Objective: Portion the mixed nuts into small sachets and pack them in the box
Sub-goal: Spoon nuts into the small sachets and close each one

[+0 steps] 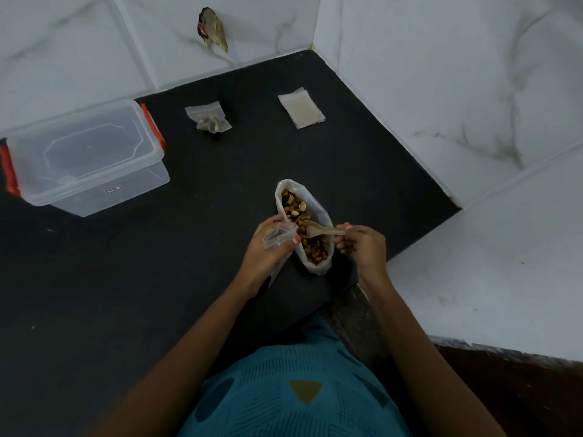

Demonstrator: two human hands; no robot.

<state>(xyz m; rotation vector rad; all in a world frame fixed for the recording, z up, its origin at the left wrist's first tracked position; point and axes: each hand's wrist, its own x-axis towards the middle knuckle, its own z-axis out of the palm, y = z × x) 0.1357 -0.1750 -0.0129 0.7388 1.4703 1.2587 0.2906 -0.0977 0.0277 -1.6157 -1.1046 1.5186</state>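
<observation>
A large clear bag of mixed nuts (315,201) stands open on the black counter (220,190), close to its front edge. My left hand (268,250) grips a small empty clear sachet (279,236) right beside the bag's left wall. My right hand (362,247) pinches the handle of a pale spoon (321,229) whose bowl lies among the nuts in the bag. A filled sachet (209,118) lies further back on the counter. A stack of empty sachets (302,107) lies at the back right. The clear plastic box (85,159) with red clips stands at the left, lid on.
White marble-patterned tiled walls (441,89) close the counter at the back and right. A dark hole with debris (212,31) marks the back wall. The counter's front edge runs just below the nut bag, with my teal garment beneath it.
</observation>
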